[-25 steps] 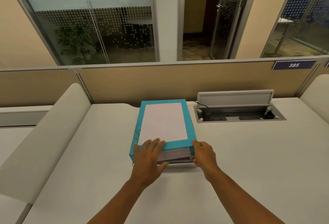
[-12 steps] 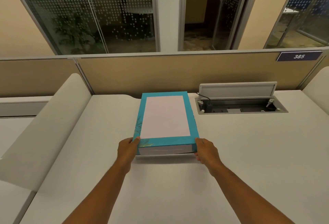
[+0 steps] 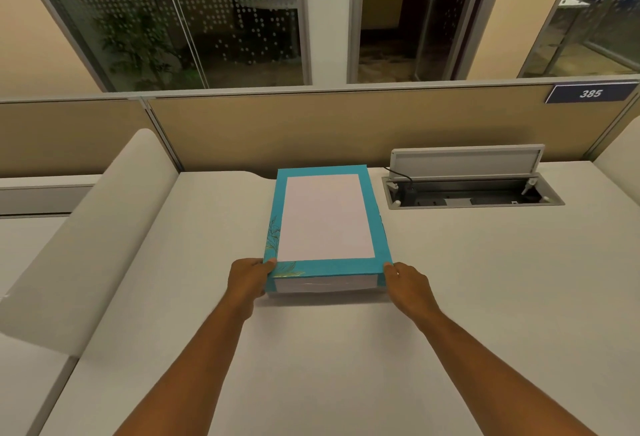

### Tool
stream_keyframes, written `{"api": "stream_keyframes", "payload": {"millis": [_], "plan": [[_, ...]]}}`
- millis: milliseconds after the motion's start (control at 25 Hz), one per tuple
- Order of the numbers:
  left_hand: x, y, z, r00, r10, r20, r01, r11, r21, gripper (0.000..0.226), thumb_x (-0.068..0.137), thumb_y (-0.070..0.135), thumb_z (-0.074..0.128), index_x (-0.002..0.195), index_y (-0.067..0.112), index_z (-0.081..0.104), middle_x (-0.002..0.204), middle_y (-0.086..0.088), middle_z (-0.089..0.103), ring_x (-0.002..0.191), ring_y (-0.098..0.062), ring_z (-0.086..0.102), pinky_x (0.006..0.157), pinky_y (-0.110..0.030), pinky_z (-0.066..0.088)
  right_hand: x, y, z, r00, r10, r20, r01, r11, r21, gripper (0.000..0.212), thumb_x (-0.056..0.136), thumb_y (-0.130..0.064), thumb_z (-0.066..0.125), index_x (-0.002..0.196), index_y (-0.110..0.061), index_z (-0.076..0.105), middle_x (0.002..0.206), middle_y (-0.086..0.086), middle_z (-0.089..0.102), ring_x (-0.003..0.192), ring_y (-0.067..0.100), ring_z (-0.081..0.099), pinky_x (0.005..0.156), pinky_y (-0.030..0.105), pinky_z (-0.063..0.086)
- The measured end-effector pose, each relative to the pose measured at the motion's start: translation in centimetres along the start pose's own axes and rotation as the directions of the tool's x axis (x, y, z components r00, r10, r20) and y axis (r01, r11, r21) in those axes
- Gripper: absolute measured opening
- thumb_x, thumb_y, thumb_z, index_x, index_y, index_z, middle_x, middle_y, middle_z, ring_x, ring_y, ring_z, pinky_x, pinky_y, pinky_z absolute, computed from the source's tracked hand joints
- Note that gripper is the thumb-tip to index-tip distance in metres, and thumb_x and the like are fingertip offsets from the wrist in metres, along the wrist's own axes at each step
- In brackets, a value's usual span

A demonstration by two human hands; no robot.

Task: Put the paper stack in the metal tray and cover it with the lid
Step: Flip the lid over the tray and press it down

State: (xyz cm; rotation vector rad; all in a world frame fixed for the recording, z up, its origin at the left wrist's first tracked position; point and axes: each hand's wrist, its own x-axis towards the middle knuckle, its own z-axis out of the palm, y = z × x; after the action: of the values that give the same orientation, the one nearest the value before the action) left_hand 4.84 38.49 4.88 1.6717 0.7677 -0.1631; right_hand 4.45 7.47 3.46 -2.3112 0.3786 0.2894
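Observation:
A teal lid (image 3: 377, 227) with a white panel on top lies flat on the desk in front of me, covering what is under it. A white strip shows along its near side; the tray and paper stack are hidden beneath it. My left hand (image 3: 249, 278) grips the lid's near left corner, thumb on top. My right hand (image 3: 408, 283) holds the near right corner the same way.
The white desk (image 3: 485, 279) runs wide to both sides. An open cable hatch (image 3: 467, 189) with a raised flap sits to the right of the lid. A tan partition (image 3: 346, 130) closes the back. A padded divider (image 3: 104, 220) slopes along the left.
My left hand came off the lid's top and moved to its near left corner. The lid's near edge dropped level, hiding the gap underneath. The right hand stayed at its corner.

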Motion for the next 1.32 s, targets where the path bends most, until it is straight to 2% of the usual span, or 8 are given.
{"api": "stream_keyframes", "payload": {"millis": [200, 280, 360, 440, 520, 680, 880, 1320], "plan": [[0.5, -0.3, -0.4, 0.998, -0.057, 0.018, 0.057, 0.998, 0.017, 0.013, 0.095, 0.022, 0.076, 0.101, 0.011, 0.072, 0.104, -0.011, 0.080, 0.085, -0.022, 0.075, 0.070, -0.036, 0.062, 0.4, 0.4, 0.2, 1.000, 0.014, 0.018, -0.014, 1.000, -0.028, 0.040, 0.109, -0.045, 0.035, 0.104, -0.014, 0.060, 0.115, 0.011, 0.070, 0.096, 0.024, 0.066, 0.088, 0.043, 0.060], [0.6, 0.1, 0.2, 1.000, -0.019, 0.008, 0.018, 0.998, 0.063, 0.029, 0.096, 0.027, 0.073, 0.117, 0.007, 0.071, 0.119, -0.010, 0.078, 0.089, -0.022, 0.074, 0.065, -0.031, 0.057, 0.4, 0.1, 0.4, 1.000, 0.014, -0.013, -0.014, 1.000, 0.005, 0.040, 0.108, -0.047, 0.040, 0.117, -0.013, 0.059, 0.121, 0.012, 0.068, 0.100, 0.022, 0.065, 0.089, 0.043, 0.062], [1.0, 1.2, 0.8, 0.994, 0.102, -0.026, -0.094, 0.974, 0.208, 0.055, 0.099, 0.036, 0.068, 0.144, 0.008, 0.057, 0.144, -0.007, 0.065, 0.112, -0.026, 0.069, 0.076, -0.030, 0.056, 0.3, -0.7, 0.5, 0.997, -0.022, -0.075, 0.020, 0.999, -0.028, 0.049, 0.106, -0.050, 0.045, 0.138, -0.013, 0.050, 0.131, 0.012, 0.062, 0.107, 0.022, 0.062, 0.090, 0.041, 0.061], [2.5, 2.9, 1.7, 0.955, 0.297, -0.013, -0.262, 0.860, 0.439, 0.069, 0.101, 0.043, 0.064, 0.158, 0.009, 0.042, 0.162, -0.012, 0.048, 0.142, -0.031, 0.053, 0.106, -0.042, 0.052, 0.4, -1.6, 0.7, 0.984, -0.123, -0.131, 0.103, 0.984, -0.146, 0.060, 0.104, -0.054, 0.045, 0.149, -0.014, 0.040, 0.144, 0.010, 0.054, 0.121, 0.025, 0.059, 0.098, 0.042, 0.059], [4.2, 4.8, 2.8, 0.901, 0.423, 0.097, -0.393, 0.702, 0.593, 0.072, 0.105, 0.044, 0.056, 0.163, 0.009, 0.033, 0.170, -0.014, 0.035, 0.155, -0.033, 0.038, 0.126, -0.048, 0.036, 0.7, -2.4, 1.3, 0.960, -0.247, -0.132, 0.200, 0.935, -0.291, 0.068, 0.104, -0.057, 0.041, 0.157, -0.015, 0.032, 0.161, 0.010, 0.041, 0.140, 0.027, 0.050, 0.111, 0.043, 0.051], [8.4, 8.5, 4.9, 0.858, 0.395, 0.329, -0.494, 0.455, 0.741, 0.074, 0.110, 0.047, 0.042, 0.168, 0.009, 0.017, 0.179, -0.011, 0.008, 0.166, -0.030, 0.010, 0.134, -0.045, 0.014, 2.5, -4.0, 2.8, 0.939, -0.338, -0.058, 0.272, 0.838, -0.473, 0.077, 0.103, -0.061, 0.034, 0.164, -0.016, 0.018, 0.174, 0.008, 0.017, 0.157, 0.029, 0.028, 0.126, 0.043, 0.033], [12.7, 9.9, 6.7, 0.843, 0.317, 0.434, -0.522, 0.288, 0.803, 0.079, 0.109, 0.056, 0.032, 0.168, 0.010, 0.009, 0.179, -0.014, -0.002, 0.166, -0.033, -0.001, 0.135, -0.049, 0.005, 6.0, -5.4, 4.3, 0.946, -0.324, 0.006, 0.274, 0.791, -0.547, 0.083, 0.100, -0.068, 0.021, 0.165, -0.017, 0.008, 0.177, 0.005, 0.004, 0.163, 0.032, 0.007, 0.130, 0.048, 0.015], [14.7, 8.3, 7.7, 0.833, 0.381, 0.401, -0.522, 0.305, 0.797, 0.080, 0.107, 0.058, 0.033, 0.168, 0.010, 0.011, 0.179, -0.014, 0.001, 0.166, -0.035, 0.002, 0.135, -0.051, 0.007, 7.7, -3.7, 6.2, 0.944, -0.330, 0.001, 0.269, 0.769, -0.580, 0.086, 0.098, -0.071, 0.019, 0.166, -0.017, 0.013, 0.177, 0.005, 0.008, 0.163, 0.032, 0.008, 0.128, 0.046, 0.012]]}}
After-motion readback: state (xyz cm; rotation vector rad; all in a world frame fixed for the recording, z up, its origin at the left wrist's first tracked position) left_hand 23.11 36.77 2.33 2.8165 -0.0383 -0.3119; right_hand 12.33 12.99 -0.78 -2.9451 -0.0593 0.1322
